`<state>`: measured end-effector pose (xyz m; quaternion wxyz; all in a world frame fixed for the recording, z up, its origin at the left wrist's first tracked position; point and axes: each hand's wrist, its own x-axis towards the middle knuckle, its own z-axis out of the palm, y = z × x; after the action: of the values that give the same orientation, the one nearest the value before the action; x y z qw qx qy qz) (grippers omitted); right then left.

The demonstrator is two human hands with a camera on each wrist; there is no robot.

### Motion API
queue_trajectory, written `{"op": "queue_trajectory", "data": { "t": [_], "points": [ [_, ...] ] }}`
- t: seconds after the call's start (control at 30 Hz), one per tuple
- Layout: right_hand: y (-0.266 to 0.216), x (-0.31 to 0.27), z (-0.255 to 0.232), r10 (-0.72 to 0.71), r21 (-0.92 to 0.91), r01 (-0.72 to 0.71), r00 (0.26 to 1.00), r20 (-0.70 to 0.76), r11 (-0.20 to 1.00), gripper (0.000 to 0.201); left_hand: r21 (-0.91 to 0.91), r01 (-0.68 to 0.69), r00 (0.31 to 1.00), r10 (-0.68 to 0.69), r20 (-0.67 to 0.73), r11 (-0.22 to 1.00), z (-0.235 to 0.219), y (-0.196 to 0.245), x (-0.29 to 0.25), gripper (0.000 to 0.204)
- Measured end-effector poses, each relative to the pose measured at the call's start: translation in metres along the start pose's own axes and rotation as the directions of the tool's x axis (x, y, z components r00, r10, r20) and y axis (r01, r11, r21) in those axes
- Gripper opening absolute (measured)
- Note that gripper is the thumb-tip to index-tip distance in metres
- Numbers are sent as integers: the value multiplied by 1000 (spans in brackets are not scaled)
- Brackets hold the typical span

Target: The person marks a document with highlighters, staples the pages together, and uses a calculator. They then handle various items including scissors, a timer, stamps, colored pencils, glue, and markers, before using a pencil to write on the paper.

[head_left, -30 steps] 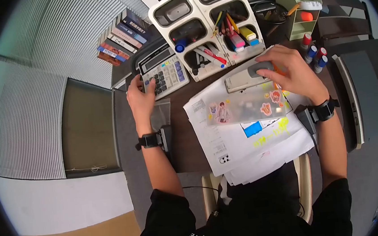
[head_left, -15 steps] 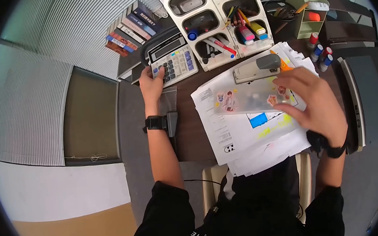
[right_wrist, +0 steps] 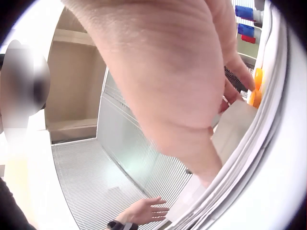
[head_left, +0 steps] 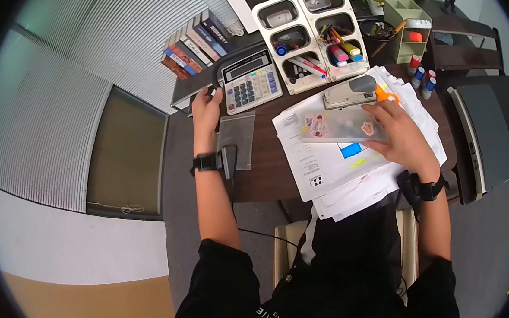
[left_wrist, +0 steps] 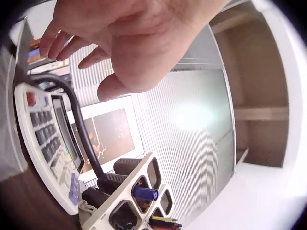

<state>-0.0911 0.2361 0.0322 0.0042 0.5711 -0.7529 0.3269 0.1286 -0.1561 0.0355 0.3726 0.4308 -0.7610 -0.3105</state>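
In the head view my right hand [head_left: 407, 139] grips the right end of a frosted pencil case [head_left: 339, 128] with cartoon stickers, thumb on the near side and fingers on the far side. The case lies over a stack of papers [head_left: 304, 170]. Just beyond it sits a grey and white stapler [head_left: 346, 94], beside orange-handled scissors [head_left: 385, 94]. My left hand [head_left: 206, 116] is at the left of a calculator [head_left: 252, 87], holding nothing. The left wrist view shows that hand [left_wrist: 139, 43] with spread fingers, above the calculator [left_wrist: 48, 143].
A white organizer [head_left: 310, 39] with pens and markers stands behind the papers. Books [head_left: 196, 43] are at the back left. A clear plastic bag [head_left: 237, 139] lies below the calculator. Several red and blue bottles [head_left: 421, 76], a green holder [head_left: 410, 30] and a dark machine [head_left: 491, 132] line the right.
My right hand has left the stapler, come nearer and taken hold of the pencil case. My left hand has let go of the calculator and drawn off to its left. The head view has shifted.
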Motion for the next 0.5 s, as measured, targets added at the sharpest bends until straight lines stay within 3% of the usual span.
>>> {"op": "queue_trajectory", "data": {
  "t": [0.03, 0.1, 0.17, 0.23, 0.3, 0.37, 0.4, 0.5],
  "points": [
    [-1, -2, -2, 77, 99, -82, 996, 48, 992, 60, 1, -4, 1000, 4, -9, 1000, -10, 6, -11, 58],
    [-2, -10, -2, 76, 159, -77, 997, 8, 984, 58, -25, -151, 981, 153, 118, 988, -37, 14, -50, 52],
    [-6, -19, -3, 70, 245, -56, 996, -48, 968, 54, -87, -125, 959, 143, 246, 988, -50, 32, -96, 51],
    [-14, -24, 2, 37, 280, -8, 994, -100, 960, 51, -158, -276, 870, 317, 379, 948, -50, 44, -141, 64],
    [-28, -25, 4, -57, 312, 103, 986, -156, 944, 51, -157, -445, 723, 457, 518, 882, -41, 62, -170, 84],
    [-40, -21, 8, -92, 330, 139, 984, -154, 934, 52, -81, -503, 682, 453, 575, 860, -24, 78, -191, 96],
    [-45, -18, 11, -135, 329, 187, 975, -175, 926, 52, 19, -576, 692, 475, 543, 817, -18, 84, -198, 98],
    [-51, -14, 17, -196, 359, 253, 962, -188, 899, 56, 80, -526, 731, 402, 552, 847, -17, 88, -194, 96]
  ]
}}
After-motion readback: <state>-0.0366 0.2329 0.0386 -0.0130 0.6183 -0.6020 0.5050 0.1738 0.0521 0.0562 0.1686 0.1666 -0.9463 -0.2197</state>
